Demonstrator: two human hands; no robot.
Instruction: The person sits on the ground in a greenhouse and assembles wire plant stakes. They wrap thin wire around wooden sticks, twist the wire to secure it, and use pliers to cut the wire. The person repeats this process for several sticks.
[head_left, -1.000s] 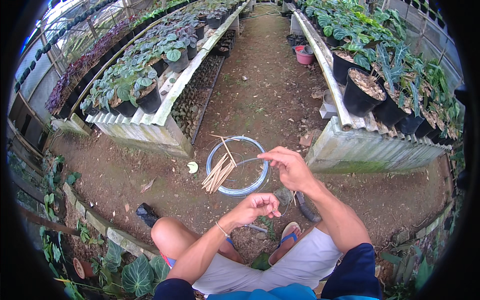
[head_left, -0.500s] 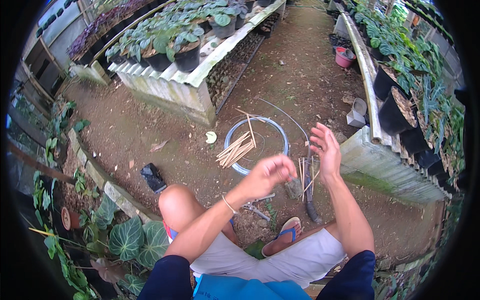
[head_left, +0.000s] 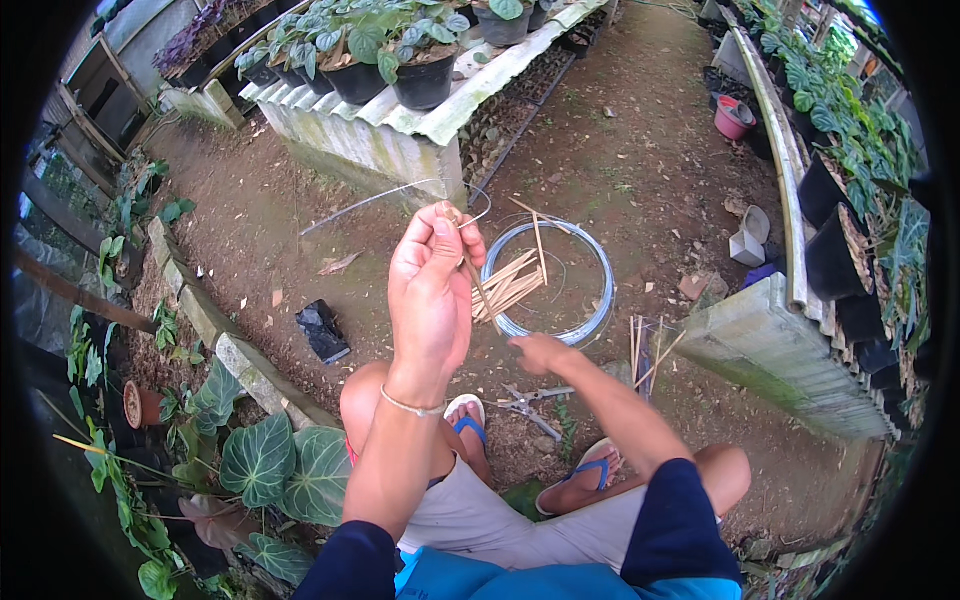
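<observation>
We sit on bare dirt ground (head_left: 640,150) running open ahead between two corrugated plant benches: one (head_left: 400,140) ahead-left, another (head_left: 770,350) close at right. A coil of wire (head_left: 548,282) lies before our knees, bamboo sticks (head_left: 505,290) across it, pliers (head_left: 527,403) nearer our feet. Our left hand (head_left: 432,290) is raised, fingers pinched shut on a thin wire (head_left: 380,197) trailing leftward. Our right hand (head_left: 538,350) reaches low beside the coil; its grip we cannot tell.

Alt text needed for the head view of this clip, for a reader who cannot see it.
A seated person's raised left hand pinches a thin stick and a length of wire, while the right hand reaches down toward a coil of wire with sticks on the dirt floor. Pliers lie by sandalled feet, with benches of potted plants around.
</observation>
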